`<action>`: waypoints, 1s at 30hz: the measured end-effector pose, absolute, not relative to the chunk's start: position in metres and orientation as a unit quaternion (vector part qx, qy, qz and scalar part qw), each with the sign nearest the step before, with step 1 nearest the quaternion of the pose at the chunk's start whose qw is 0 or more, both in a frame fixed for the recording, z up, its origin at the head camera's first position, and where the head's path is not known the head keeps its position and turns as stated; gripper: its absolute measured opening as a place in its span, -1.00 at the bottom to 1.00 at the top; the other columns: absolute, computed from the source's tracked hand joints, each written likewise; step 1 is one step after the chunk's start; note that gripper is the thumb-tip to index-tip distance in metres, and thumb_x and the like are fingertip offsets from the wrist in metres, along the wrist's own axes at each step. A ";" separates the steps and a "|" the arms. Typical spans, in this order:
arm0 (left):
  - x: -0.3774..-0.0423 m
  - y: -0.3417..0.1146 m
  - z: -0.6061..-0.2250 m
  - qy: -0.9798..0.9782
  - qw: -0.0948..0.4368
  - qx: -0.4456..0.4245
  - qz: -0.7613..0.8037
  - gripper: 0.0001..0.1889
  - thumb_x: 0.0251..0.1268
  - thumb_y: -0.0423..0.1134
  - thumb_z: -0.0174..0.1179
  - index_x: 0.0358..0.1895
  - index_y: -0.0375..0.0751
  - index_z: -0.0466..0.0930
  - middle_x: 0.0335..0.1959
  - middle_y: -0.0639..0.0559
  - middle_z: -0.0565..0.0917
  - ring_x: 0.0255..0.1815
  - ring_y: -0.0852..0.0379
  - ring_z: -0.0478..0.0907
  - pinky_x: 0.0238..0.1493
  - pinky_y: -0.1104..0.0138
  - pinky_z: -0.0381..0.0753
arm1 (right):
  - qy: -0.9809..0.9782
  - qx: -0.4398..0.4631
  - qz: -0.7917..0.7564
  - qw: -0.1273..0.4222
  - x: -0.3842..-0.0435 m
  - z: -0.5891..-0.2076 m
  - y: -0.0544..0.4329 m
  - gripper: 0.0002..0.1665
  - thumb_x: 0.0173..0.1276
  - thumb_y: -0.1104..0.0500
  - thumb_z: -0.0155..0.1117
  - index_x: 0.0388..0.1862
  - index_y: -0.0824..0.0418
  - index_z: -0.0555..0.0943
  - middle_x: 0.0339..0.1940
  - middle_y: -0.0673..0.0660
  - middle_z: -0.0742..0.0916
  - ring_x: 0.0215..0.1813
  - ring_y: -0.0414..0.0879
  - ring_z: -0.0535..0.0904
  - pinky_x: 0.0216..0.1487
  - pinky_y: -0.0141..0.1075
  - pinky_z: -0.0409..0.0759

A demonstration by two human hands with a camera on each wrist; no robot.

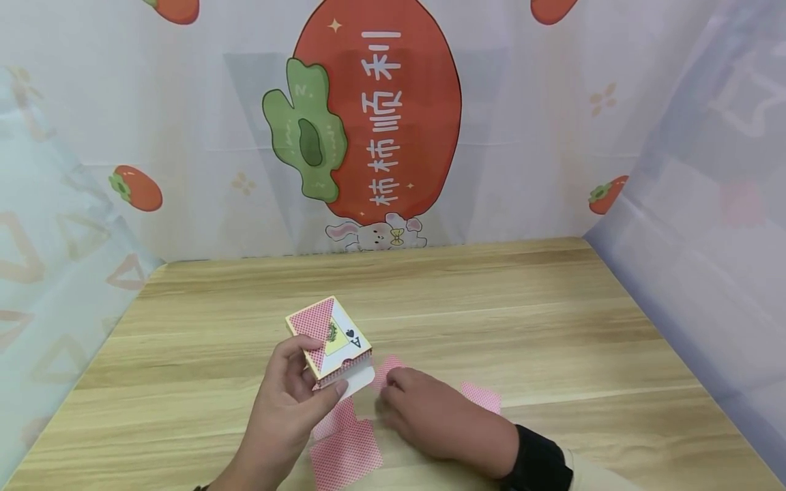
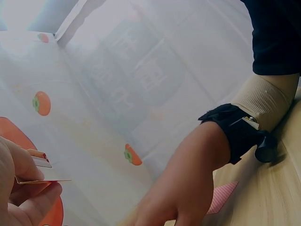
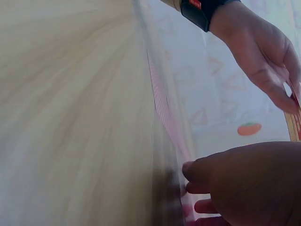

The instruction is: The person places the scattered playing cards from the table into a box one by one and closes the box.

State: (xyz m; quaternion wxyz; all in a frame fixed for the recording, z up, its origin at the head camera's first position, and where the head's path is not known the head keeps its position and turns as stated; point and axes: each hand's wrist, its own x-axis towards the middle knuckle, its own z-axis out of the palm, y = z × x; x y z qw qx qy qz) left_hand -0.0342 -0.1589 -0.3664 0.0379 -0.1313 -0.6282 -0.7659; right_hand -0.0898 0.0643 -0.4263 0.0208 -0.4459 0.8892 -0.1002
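Observation:
My left hand (image 1: 279, 409) grips a playing card box (image 1: 331, 334), raised above the table and tilted. Its top has a red-and-white pattern and an ace of spades corner; the white flap (image 1: 359, 377) hangs open toward me. Low over the table, my right hand (image 1: 430, 412) has bent fingers at the near edge of a red-patterned playing card (image 1: 388, 368). Whether they pinch that card is hidden. In the right wrist view, the right hand's fingertips (image 3: 189, 169) meet the tabletop beside pink cards (image 3: 162, 103).
Two overlapping cards (image 1: 346, 453) lie face down below the box. Another card (image 1: 482, 395) lies behind my right forearm. The wooden table (image 1: 522, 307) ends at a printed curtain (image 1: 503, 170) at the back, with curtains on both sides.

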 end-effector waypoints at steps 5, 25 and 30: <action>-0.034 -0.158 -0.368 -0.630 0.037 -0.138 -0.764 -0.35 0.18 -0.72 0.16 0.28 -0.18 0.20 0.21 -0.21 0.38 0.14 0.03 0.57 0.02 0.26 0.72 | 0.901 -0.411 -0.137 0.032 -0.091 -0.431 0.090 -0.91 0.55 0.07 0.16 -0.13 0.02 0.59 -0.14 -0.13 0.52 -0.12 -0.30 0.40 -0.07 -0.46 0.54; -0.034 -0.157 -0.370 -0.627 0.023 -0.142 -0.766 -0.37 0.20 -0.70 0.18 0.24 -0.13 0.22 0.18 -0.12 0.45 0.11 0.07 0.59 -0.02 0.29 0.72 | 0.936 -0.285 -0.192 0.077 -0.107 -0.419 0.129 -0.44 0.30 0.04 0.43 0.25 0.11 0.55 0.13 0.00 0.60 0.19 -0.06 0.46 0.16 -0.12 0.55; -0.033 -0.156 -0.371 -0.628 0.018 -0.144 -0.765 -0.37 0.21 -0.69 0.18 0.25 -0.13 0.21 0.19 -0.11 0.45 0.12 0.06 0.59 -0.02 0.28 0.72 | 0.931 -0.269 -0.220 0.109 -0.114 -0.420 0.131 -0.36 0.18 0.11 0.44 0.29 0.07 0.55 0.05 -0.06 0.60 0.09 -0.11 0.40 0.07 -0.15 0.46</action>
